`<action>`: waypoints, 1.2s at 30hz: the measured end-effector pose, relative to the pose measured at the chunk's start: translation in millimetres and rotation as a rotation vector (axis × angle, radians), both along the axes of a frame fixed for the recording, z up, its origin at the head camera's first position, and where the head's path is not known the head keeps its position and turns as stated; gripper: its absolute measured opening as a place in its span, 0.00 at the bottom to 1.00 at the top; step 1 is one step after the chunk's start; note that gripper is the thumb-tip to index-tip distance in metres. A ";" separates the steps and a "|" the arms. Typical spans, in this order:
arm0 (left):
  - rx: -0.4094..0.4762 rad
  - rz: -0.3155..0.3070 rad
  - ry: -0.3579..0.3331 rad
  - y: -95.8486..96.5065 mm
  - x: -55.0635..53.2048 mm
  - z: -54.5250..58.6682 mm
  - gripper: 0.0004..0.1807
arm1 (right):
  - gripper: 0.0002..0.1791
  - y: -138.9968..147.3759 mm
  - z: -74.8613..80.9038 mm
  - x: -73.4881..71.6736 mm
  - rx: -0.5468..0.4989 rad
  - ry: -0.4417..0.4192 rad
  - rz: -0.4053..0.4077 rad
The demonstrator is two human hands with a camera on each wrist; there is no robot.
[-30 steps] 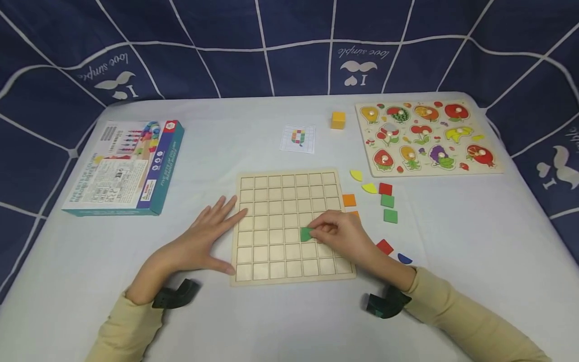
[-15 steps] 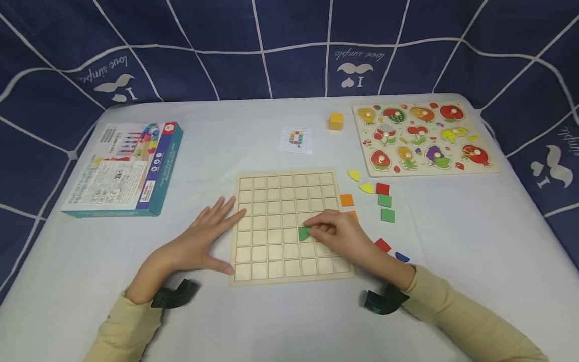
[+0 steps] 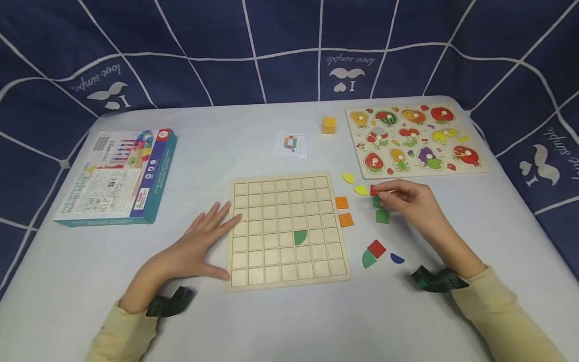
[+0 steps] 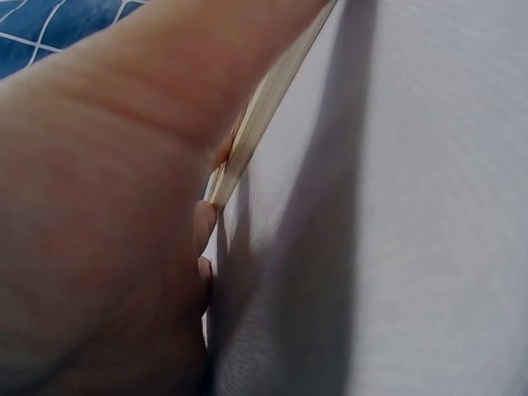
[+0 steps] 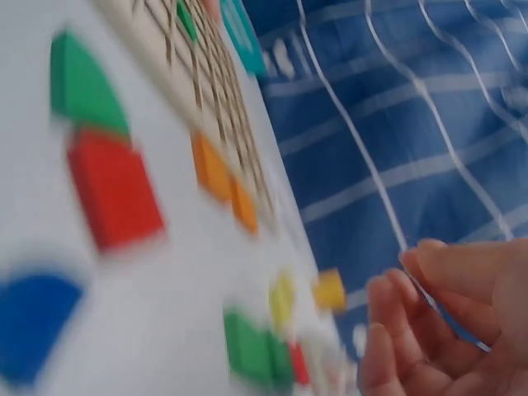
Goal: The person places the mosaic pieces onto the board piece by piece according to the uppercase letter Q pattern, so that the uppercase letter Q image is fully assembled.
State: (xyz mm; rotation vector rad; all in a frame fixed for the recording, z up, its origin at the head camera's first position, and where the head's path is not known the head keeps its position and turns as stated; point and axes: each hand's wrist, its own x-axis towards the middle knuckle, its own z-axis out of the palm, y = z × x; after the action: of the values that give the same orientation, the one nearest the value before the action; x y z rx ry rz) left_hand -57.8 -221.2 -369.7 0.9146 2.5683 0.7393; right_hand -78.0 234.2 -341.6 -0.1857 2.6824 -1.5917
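My left hand lies with fingers spread, thumb and fingertips at the left edge of the wooden grid board. A green quarter-circle tile sits in one of the board's cells. My right hand hovers over the loose tiles to the right, thumb and index fingertips close over a red square tile and partly covering a green square tile. In the right wrist view, a gap shows between its thumb and fingers, with nothing held. Another green square tile lies just below.
Orange squares lie beside the board, yellow quarter-circles above them. Nearer me are a red square, a green quarter-circle and a blue piece. Farther back: a pattern card, yellow cube, fruit puzzle, box.
My right hand has let go of the green quarter-circle, leaving it in a board cell, and moved right and away from me to the red and green squares. The left hand stays at the board.
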 end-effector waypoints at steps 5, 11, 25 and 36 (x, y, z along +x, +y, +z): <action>-0.008 0.009 -0.005 -2.0 1.6 1.6 0.65 | 0.17 25.4 -7.1 -2.3 -0.021 -0.083 -0.036; -0.010 0.019 -0.012 -4.1 3.5 2.6 0.65 | 0.12 29.7 -10.9 -1.7 0.150 -0.138 0.084; -0.007 0.013 -0.014 -4.1 4.0 -1.7 0.66 | 0.14 20.0 -22.1 6.8 0.303 -0.010 0.203; -0.002 0.003 -0.008 -0.2 -1.7 -1.0 0.65 | 0.13 24.1 -21.1 1.0 0.339 0.038 0.229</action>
State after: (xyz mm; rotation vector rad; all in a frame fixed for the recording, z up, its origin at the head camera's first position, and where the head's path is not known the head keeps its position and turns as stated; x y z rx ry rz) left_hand -59.5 -221.4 -370.6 0.9054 2.5638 0.7399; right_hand -77.0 258.3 -362.7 -0.4965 2.7834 -1.0653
